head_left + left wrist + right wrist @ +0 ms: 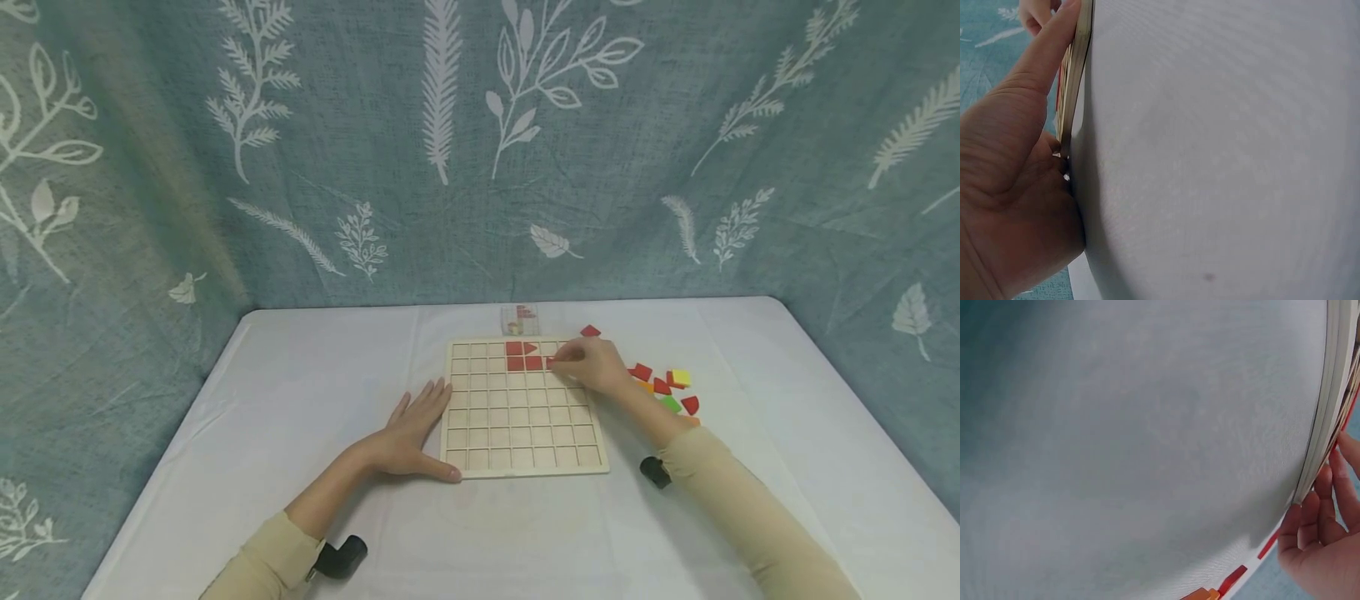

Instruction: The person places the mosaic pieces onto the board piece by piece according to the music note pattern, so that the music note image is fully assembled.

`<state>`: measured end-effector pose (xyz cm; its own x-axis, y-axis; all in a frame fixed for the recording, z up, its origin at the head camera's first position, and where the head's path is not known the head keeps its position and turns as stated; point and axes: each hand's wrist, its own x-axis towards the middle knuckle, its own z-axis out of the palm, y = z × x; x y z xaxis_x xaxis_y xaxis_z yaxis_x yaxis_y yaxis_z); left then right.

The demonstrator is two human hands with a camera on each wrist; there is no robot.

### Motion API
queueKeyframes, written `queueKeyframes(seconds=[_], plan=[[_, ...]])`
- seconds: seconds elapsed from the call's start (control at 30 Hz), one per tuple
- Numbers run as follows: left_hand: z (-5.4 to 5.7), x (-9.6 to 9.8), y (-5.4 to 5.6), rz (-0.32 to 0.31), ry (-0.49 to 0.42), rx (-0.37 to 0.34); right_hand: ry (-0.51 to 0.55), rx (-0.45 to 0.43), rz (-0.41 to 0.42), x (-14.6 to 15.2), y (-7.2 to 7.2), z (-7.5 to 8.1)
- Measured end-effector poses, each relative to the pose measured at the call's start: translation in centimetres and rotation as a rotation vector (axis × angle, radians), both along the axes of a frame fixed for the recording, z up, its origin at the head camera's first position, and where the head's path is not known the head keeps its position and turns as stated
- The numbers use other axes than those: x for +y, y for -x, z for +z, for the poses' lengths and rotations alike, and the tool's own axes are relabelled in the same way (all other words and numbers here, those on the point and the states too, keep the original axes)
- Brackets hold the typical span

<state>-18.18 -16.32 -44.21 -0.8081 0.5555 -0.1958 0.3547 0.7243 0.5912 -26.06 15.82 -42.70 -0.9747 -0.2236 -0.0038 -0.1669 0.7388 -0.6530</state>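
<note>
A pale wooden grid board point(517, 418) lies flat on the white table. My left hand point(411, 435) is spread along its left side, thumb at the near left corner and fingers straight against the edge. In the left wrist view the thumb point(1029, 75) lies along the board's side. Red squares point(514, 349) and a red triangle point(530, 348) fill several cells in the upper rows. Over the board's upper right, my right hand point(596, 365) pinches a small red piece point(551, 363) at the end of the second row; the fingers partly hide its shape.
Behind the board stands a small clear card point(520, 320) with a red pattern. Loose pieces lie right of the board: a red one point(590, 331), a yellow one point(680, 377), a green one point(671, 404) and others. A leaf-patterned curtain point(480, 167) hangs behind the table.
</note>
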Motion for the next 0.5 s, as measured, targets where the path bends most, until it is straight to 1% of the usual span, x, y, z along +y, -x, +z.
queueKeyframes(seconds=[0.17, 0.27, 0.37, 0.5], plan=[[0.0, -0.1, 0.0, 0.001, 0.005, 0.007, 0.012, 0.008, 0.036, -0.1, 0.2, -0.1], [0.1, -0.1, 0.0, -0.003, -0.004, 0.007, 0.016, 0.010, 0.030, 0.0, 0.2, 0.0], [0.1, 0.0, 0.0, -0.006, -0.005, 0.004, 0.046, -0.022, -0.041, 0.4, 0.4, 0.3], [0.1, 0.0, 0.0, -0.004, -0.012, 0.005, 0.157, -0.087, -0.174, 1.4, 0.7, 0.7]])
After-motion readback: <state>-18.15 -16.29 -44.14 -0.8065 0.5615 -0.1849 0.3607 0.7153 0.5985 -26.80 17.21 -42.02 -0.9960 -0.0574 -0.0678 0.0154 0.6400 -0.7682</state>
